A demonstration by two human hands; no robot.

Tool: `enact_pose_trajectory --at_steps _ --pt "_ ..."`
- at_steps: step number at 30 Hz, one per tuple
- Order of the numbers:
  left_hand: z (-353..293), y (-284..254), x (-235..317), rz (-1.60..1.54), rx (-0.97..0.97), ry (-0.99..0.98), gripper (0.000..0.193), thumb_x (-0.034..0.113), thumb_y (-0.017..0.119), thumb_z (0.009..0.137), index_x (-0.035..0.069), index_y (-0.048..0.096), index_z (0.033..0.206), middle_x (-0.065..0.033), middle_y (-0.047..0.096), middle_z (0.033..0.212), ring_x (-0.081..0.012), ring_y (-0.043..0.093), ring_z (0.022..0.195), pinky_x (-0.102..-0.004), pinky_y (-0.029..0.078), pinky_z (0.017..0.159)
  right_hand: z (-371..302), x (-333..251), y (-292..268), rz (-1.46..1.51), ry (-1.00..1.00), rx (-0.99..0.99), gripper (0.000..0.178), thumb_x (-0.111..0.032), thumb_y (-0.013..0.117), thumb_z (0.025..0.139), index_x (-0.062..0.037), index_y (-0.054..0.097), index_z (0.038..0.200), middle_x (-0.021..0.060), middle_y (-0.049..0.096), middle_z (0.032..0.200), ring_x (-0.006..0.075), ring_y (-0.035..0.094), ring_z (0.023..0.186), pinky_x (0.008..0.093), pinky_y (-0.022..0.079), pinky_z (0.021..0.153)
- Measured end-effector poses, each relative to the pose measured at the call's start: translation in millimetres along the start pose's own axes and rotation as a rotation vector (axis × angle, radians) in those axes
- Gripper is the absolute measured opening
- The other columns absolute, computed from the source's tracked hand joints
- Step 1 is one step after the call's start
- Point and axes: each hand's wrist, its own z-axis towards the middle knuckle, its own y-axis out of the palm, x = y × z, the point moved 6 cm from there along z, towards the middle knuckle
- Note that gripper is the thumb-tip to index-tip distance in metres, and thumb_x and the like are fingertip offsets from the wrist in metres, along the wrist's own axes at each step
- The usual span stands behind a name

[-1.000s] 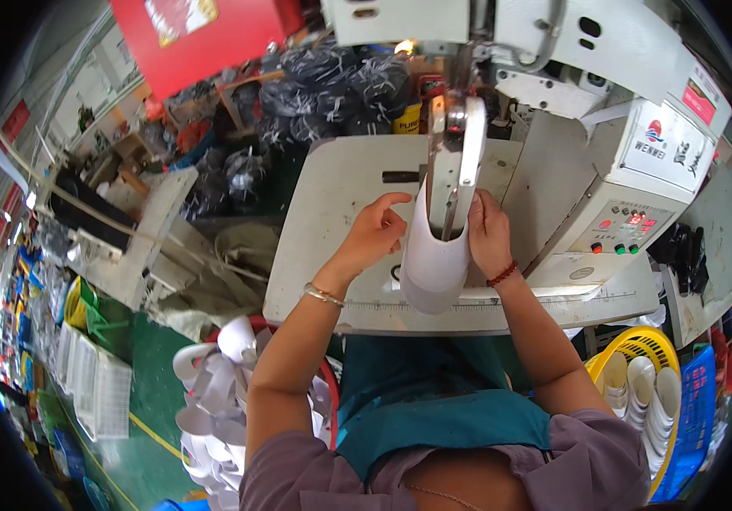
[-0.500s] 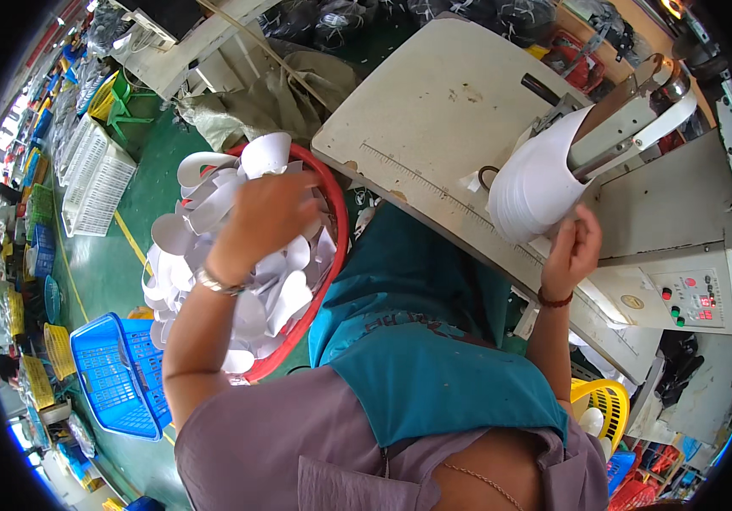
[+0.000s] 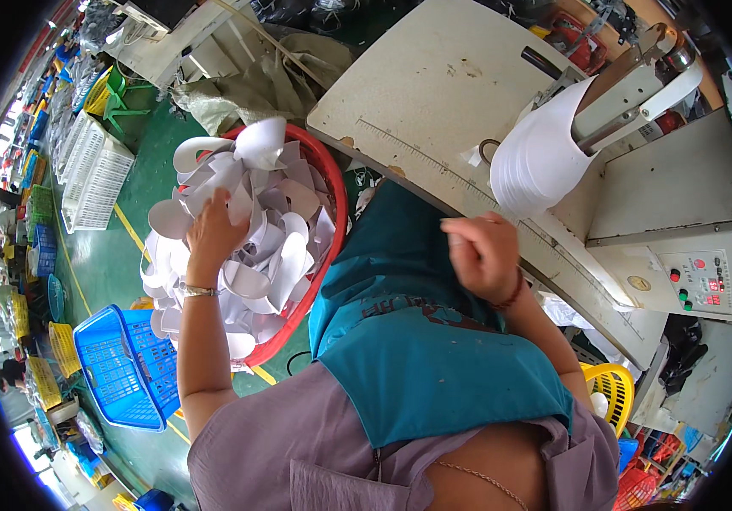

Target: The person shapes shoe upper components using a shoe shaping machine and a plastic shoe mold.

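Note:
My left hand (image 3: pixel 215 228) is down among the loose white curved pieces (image 3: pixel 251 277) that fill a round red basket (image 3: pixel 337 183). Its bent fingers close on one white curved piece (image 3: pixel 240 204), partly covered by the others. My right hand (image 3: pixel 485 255) hovers over my teal apron, beside the front edge of the machine table (image 3: pixel 417 77). Its fingers are curled in, with nothing visible in them. To its upper right, a nested stack of white curved pieces (image 3: pixel 536 157) hangs around the metal arm (image 3: pixel 613 111) of the machine.
A control panel (image 3: pixel 698 281) with buttons and red displays sits at the right. A blue plastic basket (image 3: pixel 128 366) stands on the green floor left of the red one. White crates (image 3: pixel 98 183) are farther left, and a yellow basket (image 3: pixel 613 392) is at my right side.
My right hand has left the stack on the machine arm and moved left, over the apron. My left hand has moved down and left into the pieces in the red basket.

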Motion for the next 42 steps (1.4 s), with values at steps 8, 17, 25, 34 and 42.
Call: enact_pose_trajectory --at_steps 8,17,25,34,42 --pt "13.7 25.0 1.2 -0.493 -0.181 0.018 0.044 0.013 0.062 0.073 0.004 0.05 0.114 -0.0059 0.053 0.06 -0.0188 0.055 0.054 -0.0314 0.045 0.054 36.0 -71.2 155.9 0.157 -0.431 -0.294 0.054 -0.016 0.067 0.07 -0.01 0.049 0.12 0.0065 0.056 0.108 0.0213 0.059 0.092 0.0347 0.041 0.084" --pt "-0.3 27.0 -13.4 -0.868 -0.069 -0.065 0.033 0.005 0.053 0.082 0.003 0.052 0.115 -0.0001 0.057 0.063 -0.0053 0.049 0.051 -0.0198 0.04 0.045 -16.7 -64.1 240.9 0.055 -0.586 -0.728 0.025 -0.014 0.051 0.079 -0.0065 0.06 0.101 0.0036 0.057 0.081 0.0205 0.058 0.078 0.0346 0.046 0.074" --pt "29.7 60.1 -47.1 -0.896 0.13 0.023 0.027 0.001 0.054 0.076 0.001 0.059 0.103 -0.0019 0.058 0.064 -0.007 0.051 0.054 -0.0214 0.042 0.053 -21.9 -23.4 164.6 0.236 -0.325 -0.547 0.019 -0.009 0.052 0.075 -0.0063 0.061 0.091 0.0069 0.059 0.085 0.0243 0.058 0.073 0.0352 0.048 0.068" --pt "20.8 48.2 -32.8 -0.715 0.132 0.066 0.022 0.002 0.056 0.077 -0.001 0.061 0.098 -0.0048 0.06 0.067 -0.0079 0.055 0.058 -0.0218 0.044 0.056 -11.9 -34.0 107.2 0.275 -0.259 -0.387 0.026 -0.004 0.059 0.071 -0.0076 0.06 0.097 0.0068 0.06 0.089 0.0239 0.059 0.075 0.0339 0.047 0.066" --pt "34.5 62.3 -40.2 -0.719 0.133 0.038 0.023 0.006 0.055 0.079 -0.001 0.06 0.101 -0.0064 0.062 0.071 -0.0112 0.057 0.061 -0.0246 0.047 0.06 -13.4 -27.9 89.4 0.507 -0.01 -0.12 0.026 0.004 0.057 0.074 -0.0043 0.061 0.098 0.0124 0.064 0.086 0.0274 0.063 0.076 0.0345 0.051 0.068"
